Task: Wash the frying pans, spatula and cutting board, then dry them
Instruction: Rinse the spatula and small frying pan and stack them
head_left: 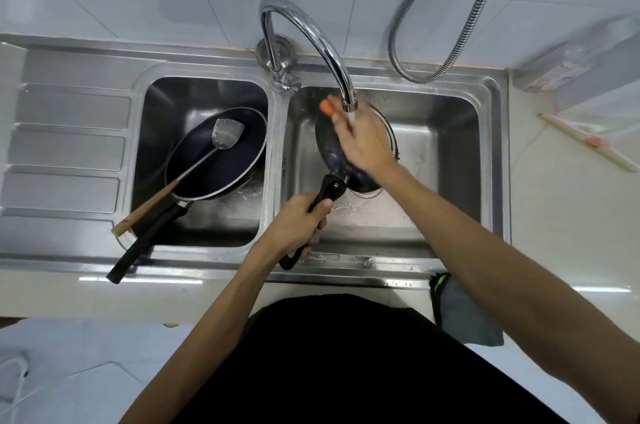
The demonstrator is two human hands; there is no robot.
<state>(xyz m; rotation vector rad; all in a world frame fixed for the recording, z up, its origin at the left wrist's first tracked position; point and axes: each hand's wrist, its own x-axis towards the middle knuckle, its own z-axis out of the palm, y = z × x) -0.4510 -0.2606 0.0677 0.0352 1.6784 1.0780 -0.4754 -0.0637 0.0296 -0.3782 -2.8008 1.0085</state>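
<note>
Black round frying pan [331, 151] is held tilted in the right-hand basin of the stainless steel sink [381, 270], beneath the curved chrome tap [313, 30]. A slip is judged the main risk: the wet black handle [330, 189] could be twisted out of the grip if the pan is pressed hard, and water thrown onto the pale bench [554, 216]. The handle is gripped by the left hand [298, 223], fingers curled fully round it. The right hand [364, 144] is laid on the pan with a small orange scrubbing piece [327, 107] at its fingertips. Whether that piece is pinched or merely pressed cannot be told through the blur.
</note>
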